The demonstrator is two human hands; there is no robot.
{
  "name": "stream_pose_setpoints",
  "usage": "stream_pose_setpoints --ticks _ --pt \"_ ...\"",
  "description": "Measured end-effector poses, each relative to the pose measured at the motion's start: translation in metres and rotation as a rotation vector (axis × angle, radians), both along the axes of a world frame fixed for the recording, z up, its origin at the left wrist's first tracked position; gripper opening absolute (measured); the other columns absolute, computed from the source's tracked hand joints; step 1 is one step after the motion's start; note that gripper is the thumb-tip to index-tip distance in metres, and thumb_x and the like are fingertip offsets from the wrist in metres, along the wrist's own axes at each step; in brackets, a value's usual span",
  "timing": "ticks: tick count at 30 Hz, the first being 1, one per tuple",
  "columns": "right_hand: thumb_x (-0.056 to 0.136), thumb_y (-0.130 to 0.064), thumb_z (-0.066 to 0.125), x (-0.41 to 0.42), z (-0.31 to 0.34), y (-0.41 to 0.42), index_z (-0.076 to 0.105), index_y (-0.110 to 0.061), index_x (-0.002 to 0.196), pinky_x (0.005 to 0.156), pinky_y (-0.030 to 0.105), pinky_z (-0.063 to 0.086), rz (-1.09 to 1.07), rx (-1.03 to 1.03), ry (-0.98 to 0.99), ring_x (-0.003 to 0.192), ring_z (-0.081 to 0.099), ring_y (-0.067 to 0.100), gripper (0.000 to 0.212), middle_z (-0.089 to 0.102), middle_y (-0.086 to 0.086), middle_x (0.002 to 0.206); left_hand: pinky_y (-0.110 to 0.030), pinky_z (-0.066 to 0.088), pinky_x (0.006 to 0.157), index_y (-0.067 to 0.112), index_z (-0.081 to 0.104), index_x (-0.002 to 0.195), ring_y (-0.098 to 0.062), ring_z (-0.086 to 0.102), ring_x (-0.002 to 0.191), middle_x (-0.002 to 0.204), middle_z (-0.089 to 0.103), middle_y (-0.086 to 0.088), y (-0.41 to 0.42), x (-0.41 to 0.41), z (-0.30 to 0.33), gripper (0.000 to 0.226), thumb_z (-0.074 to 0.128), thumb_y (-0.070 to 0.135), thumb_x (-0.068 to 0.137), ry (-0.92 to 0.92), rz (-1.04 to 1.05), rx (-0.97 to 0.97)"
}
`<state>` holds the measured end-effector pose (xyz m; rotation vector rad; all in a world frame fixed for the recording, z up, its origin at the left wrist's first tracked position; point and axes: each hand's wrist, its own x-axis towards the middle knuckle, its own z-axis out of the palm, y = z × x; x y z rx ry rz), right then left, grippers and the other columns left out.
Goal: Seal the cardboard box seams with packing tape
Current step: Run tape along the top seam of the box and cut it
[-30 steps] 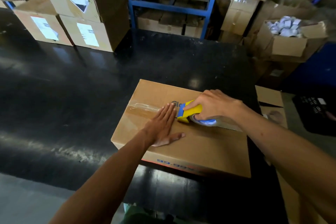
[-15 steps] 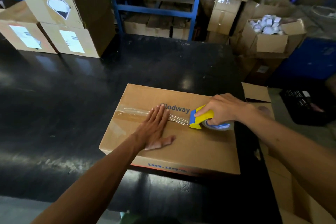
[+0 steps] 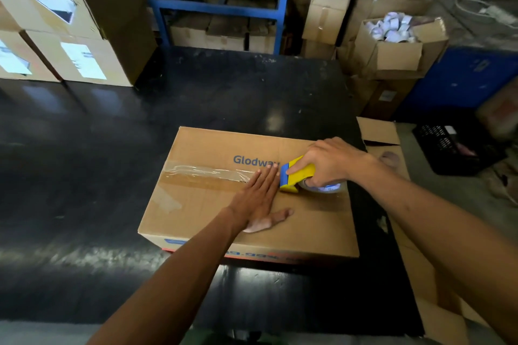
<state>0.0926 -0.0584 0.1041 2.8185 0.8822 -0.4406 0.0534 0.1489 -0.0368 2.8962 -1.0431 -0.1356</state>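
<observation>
A flat cardboard box (image 3: 314, 221) printed "Glodway" lies on the black table (image 3: 84, 176). A strip of clear tape (image 3: 204, 172) runs along its centre seam from the left edge. My right hand (image 3: 328, 164) grips a yellow and blue tape dispenser (image 3: 297, 175) pressed on the box top near the right end of the seam. My left hand (image 3: 259, 199) lies flat, fingers together, palm down on the tape just left of the dispenser.
Stacked labelled cartons (image 3: 67, 28) stand at the table's back left. A blue rack (image 3: 218, 0) holds boxes behind. To the right are an open carton of tape rolls (image 3: 392, 36), a black crate (image 3: 451, 145) and flattened cardboard (image 3: 414, 260) beside the table.
The dispenser has travelled right along the seam, laying more tape. My left hand has followed it rightward, staying flat on the tape.
</observation>
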Motion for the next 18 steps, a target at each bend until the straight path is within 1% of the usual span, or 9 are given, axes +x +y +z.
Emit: stream_pose_setpoints --ticks 2,4,8,11,14,16,18 --pt "0.082 -0.056 0.057 0.001 0.000 -0.002 0.054 -0.055 0.129 0.060 0.029 0.029 -0.001 -0.011 0.005 0.084 0.043 0.013 0.046 0.051 -0.009 0.097 -0.038 -0.008 0.126 0.003 -0.006 0.158 -0.023 -0.012 0.155 0.167 -0.009 -0.015 0.001 0.001 0.001 0.101 0.013 0.077 0.092 0.007 0.005 -0.003" --pt "0.083 -0.055 0.058 0.000 0.001 -0.004 0.053 -0.054 0.130 0.061 0.029 0.031 0.003 -0.008 0.016 0.084 0.045 0.013 0.047 0.048 -0.010 0.096 -0.039 -0.007 0.126 0.004 -0.006 0.159 -0.022 -0.014 0.154 0.168 -0.010 -0.014 0.002 0.001 0.002 0.103 0.009 0.079 0.090 0.019 0.001 -0.007" --pt "0.085 -0.055 0.057 -0.003 0.007 -0.018 0.049 -0.055 0.133 0.062 0.027 0.034 0.005 -0.020 0.047 0.088 0.049 0.014 0.049 0.050 -0.008 0.100 -0.040 -0.007 0.126 0.005 -0.007 0.159 -0.022 -0.017 0.153 0.167 -0.013 -0.012 0.004 0.001 0.005 0.107 -0.002 0.082 0.084 0.037 -0.010 0.007" --pt "0.083 -0.058 0.055 -0.007 0.011 -0.056 0.046 -0.059 0.132 0.062 0.026 0.035 -0.039 -0.072 0.059 0.088 0.050 0.014 0.050 0.054 -0.006 0.101 -0.040 -0.008 0.126 0.005 -0.007 0.158 -0.023 -0.019 0.153 0.166 -0.016 -0.013 0.005 0.002 0.004 0.102 0.006 0.080 0.090 0.041 -0.027 0.021" --pt "0.083 -0.057 0.054 -0.014 0.007 -0.079 0.045 -0.059 0.134 0.064 0.027 0.041 -0.084 -0.117 0.109 0.082 0.047 0.011 0.052 0.043 -0.013 0.090 -0.041 -0.007 0.126 0.006 -0.007 0.159 -0.023 -0.020 0.153 0.166 -0.016 -0.013 0.004 0.003 0.004 0.100 0.009 0.079 0.091 0.048 -0.031 0.019" --pt "0.083 -0.056 0.055 -0.013 0.004 -0.079 0.047 -0.057 0.134 0.062 0.026 0.038 -0.090 -0.115 0.111 0.079 0.044 0.009 0.052 0.036 -0.017 0.084 -0.042 -0.006 0.126 0.006 -0.009 0.158 -0.024 -0.020 0.152 0.166 -0.017 -0.014 0.004 0.004 0.006 0.104 0.007 0.081 0.089 0.057 -0.025 0.031" --pt "0.084 -0.055 0.056 -0.010 0.004 -0.077 0.048 -0.055 0.133 0.061 0.025 0.035 -0.078 -0.121 0.099 0.079 0.043 0.009 0.050 0.040 -0.016 0.086 -0.047 -0.007 0.125 0.008 -0.011 0.158 -0.027 -0.021 0.152 0.165 -0.020 -0.015 -0.004 0.001 0.010 0.114 0.006 0.089 0.080 0.101 0.021 0.042"
